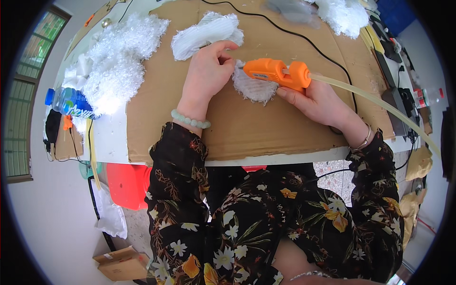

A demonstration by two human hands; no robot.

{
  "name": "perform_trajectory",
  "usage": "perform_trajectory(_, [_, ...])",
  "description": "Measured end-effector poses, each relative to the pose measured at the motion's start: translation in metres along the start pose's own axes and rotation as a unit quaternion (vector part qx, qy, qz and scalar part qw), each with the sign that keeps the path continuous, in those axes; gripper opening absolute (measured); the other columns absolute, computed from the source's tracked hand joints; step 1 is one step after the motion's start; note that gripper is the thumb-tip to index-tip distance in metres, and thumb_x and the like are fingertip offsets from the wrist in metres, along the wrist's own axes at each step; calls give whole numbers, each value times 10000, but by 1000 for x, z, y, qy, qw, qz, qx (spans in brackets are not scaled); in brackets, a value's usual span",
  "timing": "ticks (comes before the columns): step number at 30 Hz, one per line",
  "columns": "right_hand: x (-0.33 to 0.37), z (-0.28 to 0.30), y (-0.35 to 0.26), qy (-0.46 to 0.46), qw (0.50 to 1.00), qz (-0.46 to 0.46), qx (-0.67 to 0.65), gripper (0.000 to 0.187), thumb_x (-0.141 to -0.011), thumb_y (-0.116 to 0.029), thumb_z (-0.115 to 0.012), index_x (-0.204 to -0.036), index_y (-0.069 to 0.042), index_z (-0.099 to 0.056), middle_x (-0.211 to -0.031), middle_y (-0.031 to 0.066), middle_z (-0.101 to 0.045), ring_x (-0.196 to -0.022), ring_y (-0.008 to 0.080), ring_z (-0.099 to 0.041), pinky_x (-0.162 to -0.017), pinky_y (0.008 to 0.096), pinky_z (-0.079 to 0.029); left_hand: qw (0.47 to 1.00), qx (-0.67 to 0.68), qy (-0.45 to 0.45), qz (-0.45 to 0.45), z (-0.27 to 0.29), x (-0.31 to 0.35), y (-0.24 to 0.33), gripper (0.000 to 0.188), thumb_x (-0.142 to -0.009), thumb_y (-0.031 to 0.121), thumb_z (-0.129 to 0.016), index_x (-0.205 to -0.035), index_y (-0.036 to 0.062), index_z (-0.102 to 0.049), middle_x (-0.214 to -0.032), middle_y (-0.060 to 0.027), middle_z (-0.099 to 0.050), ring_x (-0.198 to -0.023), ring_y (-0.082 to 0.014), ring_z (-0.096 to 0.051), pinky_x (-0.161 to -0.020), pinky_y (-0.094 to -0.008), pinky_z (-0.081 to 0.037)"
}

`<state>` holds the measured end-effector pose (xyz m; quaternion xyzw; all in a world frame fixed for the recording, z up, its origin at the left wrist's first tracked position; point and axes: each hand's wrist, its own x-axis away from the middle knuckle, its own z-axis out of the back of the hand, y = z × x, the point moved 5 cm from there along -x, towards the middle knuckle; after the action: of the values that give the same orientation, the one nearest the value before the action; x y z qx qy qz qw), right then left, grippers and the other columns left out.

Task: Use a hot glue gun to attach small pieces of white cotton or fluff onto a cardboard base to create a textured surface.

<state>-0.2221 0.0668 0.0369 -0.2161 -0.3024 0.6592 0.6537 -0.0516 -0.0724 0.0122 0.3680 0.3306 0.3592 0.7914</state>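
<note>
My right hand (317, 100) grips an orange hot glue gun (278, 73) with a long pale glue stick (375, 104) trailing out its back toward the right. The gun's nozzle points left at a small white fluffy fabric piece (254, 89) lying on the brown cardboard sheet (247, 128). My left hand (206, 71) rests on the cardboard and pinches the left edge of that fluffy piece, right by the nozzle. A pale bead bracelet sits on my left wrist, a thin bangle on my right.
A larger white fluffy piece (204, 33) lies just beyond my left hand. A heap of white fluffy material (116, 61) covers the left side, with a plastic bottle (69, 102) beside it. A black cable (308, 40) crosses the cardboard. More white fluff (342, 14) is at the far right.
</note>
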Motion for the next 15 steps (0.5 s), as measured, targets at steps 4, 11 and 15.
perform_trajectory(4, [-3, 2, -6, 14, 998, 27, 47, 345, -919, -292, -602, -1123, -13, -588, -837, 115, -616, -744, 196, -567, -714, 314, -470, 1000, 1, -3, 2, -1, -1, 0, 274, -803, 8, -609, -1074, 23, -640, -743, 2, -644, -647, -46, -527, -603, -208, -440])
perform_trajectory(11, [-7, -1, -1, 27, 999, 18, 30, 323, -919, -274, -594, -1092, -2, -586, -825, 148, -623, -740, 278, -597, -696, 353, -477, 1000, 19, 10, 20, -1, -2, -2, 281, -751, 44, -591, -1024, 34, -657, -754, -96, -675, -675, -187, -620, -671, -304, -501])
perform_trajectory(15, [-8, 0, -4, 38, 999, 14, 33, 306, -913, -267, -597, -1069, -4, -595, -810, 164, -620, -744, 308, -603, -691, 365, -479, 1000, 18, 13, 10, 0, -2, -3, 279, -750, 43, -584, -1018, 39, -662, -759, -97, -678, -682, -192, -625, -675, -307, -502])
